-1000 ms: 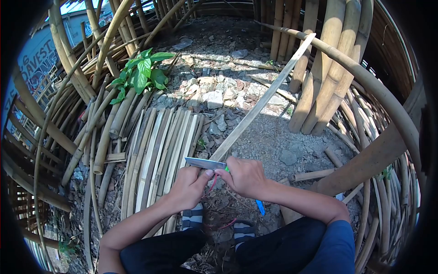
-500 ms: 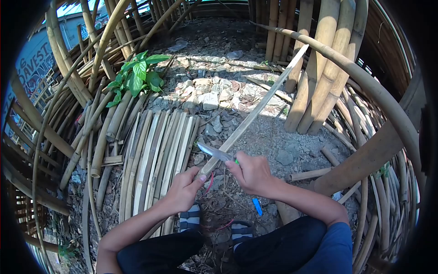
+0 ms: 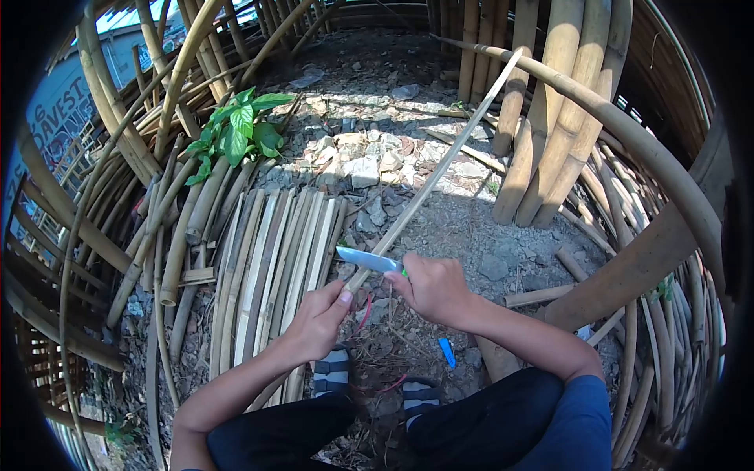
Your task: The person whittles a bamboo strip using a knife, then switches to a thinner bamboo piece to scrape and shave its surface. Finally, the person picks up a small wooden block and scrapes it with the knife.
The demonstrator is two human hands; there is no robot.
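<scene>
Currently, left hand (image 3: 320, 320) fingers grip near end of bamboo strip (image 3: 440, 169); right hand (image 3: 434, 289) fingers clasp knife (image 3: 369, 260), blade across strip, above mid-ground (image 3: 479, 228), right of slat pile (image 3: 271, 267).

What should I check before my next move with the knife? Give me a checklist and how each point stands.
1. Strip gripped in left hand: ok.
2. Knife gripped in right hand: ok.
3. Left fingers off the blade: ok, though they look close to it.
4. Gloves on: not ok, both hands are bare.
5. Strip's far end braced against the bent pole: cannot tell, they overlap in view.
6. Blade sharp: cannot tell.
</scene>
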